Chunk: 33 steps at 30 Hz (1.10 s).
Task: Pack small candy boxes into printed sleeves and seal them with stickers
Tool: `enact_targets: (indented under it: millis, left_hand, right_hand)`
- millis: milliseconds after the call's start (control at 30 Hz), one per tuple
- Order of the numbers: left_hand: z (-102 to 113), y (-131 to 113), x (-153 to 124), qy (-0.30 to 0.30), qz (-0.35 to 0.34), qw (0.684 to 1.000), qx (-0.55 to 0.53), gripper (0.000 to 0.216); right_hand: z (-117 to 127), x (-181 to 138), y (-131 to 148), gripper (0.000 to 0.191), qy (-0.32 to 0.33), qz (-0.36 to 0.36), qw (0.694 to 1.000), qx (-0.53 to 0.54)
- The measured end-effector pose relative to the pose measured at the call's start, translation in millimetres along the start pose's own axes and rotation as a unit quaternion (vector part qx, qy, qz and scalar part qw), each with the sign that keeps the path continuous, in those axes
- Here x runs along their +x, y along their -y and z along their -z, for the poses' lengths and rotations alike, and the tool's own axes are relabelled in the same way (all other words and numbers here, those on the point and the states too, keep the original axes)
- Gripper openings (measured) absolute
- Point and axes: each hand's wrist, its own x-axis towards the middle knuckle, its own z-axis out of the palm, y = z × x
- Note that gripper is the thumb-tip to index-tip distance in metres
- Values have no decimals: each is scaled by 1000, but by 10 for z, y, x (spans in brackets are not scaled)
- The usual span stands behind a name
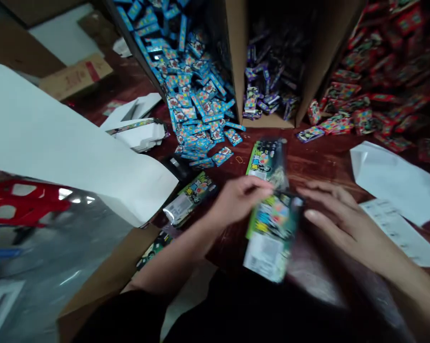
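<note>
The left hand [241,197] is narrow, with thumb and forefinger brought together at the upper end of a flat, green and black printed packet with a white label [268,233]; it seems to pinch this packet there. The right hand [343,224] is rather wide, with thumb apart from the fingers, just beside the upper right corner; because of blur, I cannot tell whether it touches. The packet lies in front of the person, its lower end near the dark clothing.

I judge this packet to be light, with a smooth, glossy and slightly slippery surface, and probably easy to bend or crease. The upper edge or the two long sides would be the good place to take hold, with gentle pressure.

Counting the similar packets: one is at the left hand, one green and black packet [266,157] lies directly behind it on the dark red-brown desk [318,152], one shiny wrapped packet [191,197] lies to the left, and at least one more shows in the open brown cardboard box [96,276]. The small blue boxes [196,95], small purple boxes [268,85] and small red boxes [375,105] form three heaps, too many to count.
</note>
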Motion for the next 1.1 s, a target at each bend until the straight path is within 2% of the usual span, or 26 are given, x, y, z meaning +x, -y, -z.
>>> enact_targets:
  millis: [67,167,200,267,300,367,433,500,533,600,667,733,833,900,967,1033,1100]
  left_hand:
    - [675,-89,39,-52,17,997,45,21]
    - [1521,-39,160,-30,64,991,114,29]
    - [1705,12,209,-20,76,987,143,31]
    - [1898,96,277,2,75,974,212,33]
    - [1908,109,285,2,57,964,258,33]
    - [1771,67,250,-26,-21,934,356,29]
    - [1461,-22,189,-77,-114,896,422,23]
    - [1043,-74,171,-79,-147,882,440,22]
    - [821,-70,193,-50,-123,885,447,25]
    - [410,-4,291,3,-34,877,479,32]
    - [104,91,384,-5,40,857,514,42]
    - [-48,163,363,-47,62,841,535,50]
    - [24,212,27,-107,4,809,578,58]
    - [232,241,-305,-121,-24,777,618,56]
    - [508,280,-596,-98,-11,758,645,45]
    - [770,304,-767,-66,7,757,650,45]
    - [916,287,-797,-54,-4,782,622,48]
  right_hand:
    - [-290,343,6,59,1,11,999,-50]
    - [-712,625,-76,82,63,58,986,-142]
    - [-822,651,-116,81,73,78,981,-161]
    - [-971,620,-181,62,66,109,974,-186]
    - [-1013,574,-201,49,53,119,972,-194]
    - [-1041,453,-224,34,32,136,970,-200]
    - [-1025,336,-235,34,23,147,971,-186]
    - [-996,253,-241,36,16,145,975,-167]
    - [-983,226,-242,34,13,139,977,-161]
    - [-969,188,-237,25,4,126,979,-158]
    - [-966,149,-227,19,1,124,980,-154]
    - [-968,90,-219,20,2,129,981,-142]
    - [-969,-7,-237,17,2,136,983,-122]
    - [-972,-43,-264,15,-2,142,984,-109]
    - [-969,-44,-281,13,-13,148,985,-89]
    - [-941,-31,-259,10,-38,143,987,-61]
    - [-869,-35,-181,6,-78,123,989,-27]
